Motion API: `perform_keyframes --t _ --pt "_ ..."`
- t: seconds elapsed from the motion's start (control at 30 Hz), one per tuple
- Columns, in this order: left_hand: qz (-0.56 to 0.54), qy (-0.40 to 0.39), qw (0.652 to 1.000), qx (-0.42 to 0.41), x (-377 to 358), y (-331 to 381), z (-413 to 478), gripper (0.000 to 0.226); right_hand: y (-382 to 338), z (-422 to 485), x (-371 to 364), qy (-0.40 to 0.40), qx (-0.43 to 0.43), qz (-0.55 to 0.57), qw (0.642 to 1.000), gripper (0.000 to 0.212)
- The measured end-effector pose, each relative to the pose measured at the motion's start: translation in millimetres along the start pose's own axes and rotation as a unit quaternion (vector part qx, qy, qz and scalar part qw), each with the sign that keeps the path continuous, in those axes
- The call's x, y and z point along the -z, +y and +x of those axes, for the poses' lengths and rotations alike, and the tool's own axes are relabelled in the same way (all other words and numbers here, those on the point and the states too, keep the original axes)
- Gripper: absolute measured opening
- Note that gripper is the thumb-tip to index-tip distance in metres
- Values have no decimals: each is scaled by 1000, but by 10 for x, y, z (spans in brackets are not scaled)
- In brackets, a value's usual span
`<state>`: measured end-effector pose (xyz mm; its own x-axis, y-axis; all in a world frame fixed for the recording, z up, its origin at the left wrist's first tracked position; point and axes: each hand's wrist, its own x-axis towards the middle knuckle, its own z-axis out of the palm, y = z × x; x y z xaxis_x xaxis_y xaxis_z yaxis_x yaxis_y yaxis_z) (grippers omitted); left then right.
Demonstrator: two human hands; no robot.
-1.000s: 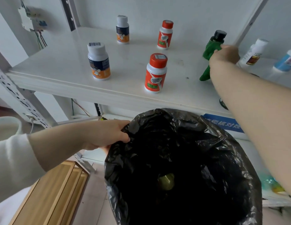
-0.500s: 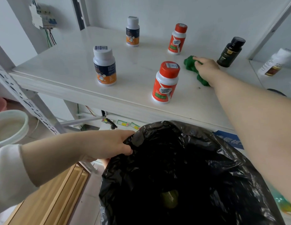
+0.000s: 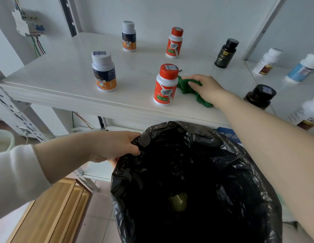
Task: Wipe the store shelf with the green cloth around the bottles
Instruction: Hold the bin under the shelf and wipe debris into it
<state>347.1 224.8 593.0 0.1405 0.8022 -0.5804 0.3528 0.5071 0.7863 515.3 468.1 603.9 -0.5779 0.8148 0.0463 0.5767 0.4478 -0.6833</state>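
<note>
right hand [image 3: 207,88] is on the white shelf [image 3: 65,72], fingers curled over the bunched green cloth [image 3: 186,87], holding it down on the shelf surface just beside the front red-capped bottle [image 3: 165,85], on its right. left hand [image 3: 114,146] is below the shelf, fingers pinching the rim of a black bag [image 3: 196,163].

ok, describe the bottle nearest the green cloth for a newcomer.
On the white shelf, look at the front edge, just left of the right hand holding the green cloth. The bottle there has a white body, orange-red label and red cap. Its twin stands further back; the front bottle to its left is white-capped.
</note>
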Motion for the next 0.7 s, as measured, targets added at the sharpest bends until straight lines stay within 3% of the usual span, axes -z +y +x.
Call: perform_keyframes --t 0.27,0.43,0.5,0.63,0.7 --pt "4 5 1000 3 -18 20 -6 32 -150 -822 -13 -28 31 -6 999 27" --pt "1 7 1000 3 -19 22 7 32 -220 -1257 133 -61 22 79 995 25" --pt "-3 4 1000 3 -13 17 10 33 -246 -1275 178 -24 21 96 995 26" --pt "2 4 1000 4 -8 4 19 33 -318 -990 163 150 13 40 988 29" --pt "-1 3 1000 1 -7 -11 27 33 -326 -815 92 162 7 -10 987 31"
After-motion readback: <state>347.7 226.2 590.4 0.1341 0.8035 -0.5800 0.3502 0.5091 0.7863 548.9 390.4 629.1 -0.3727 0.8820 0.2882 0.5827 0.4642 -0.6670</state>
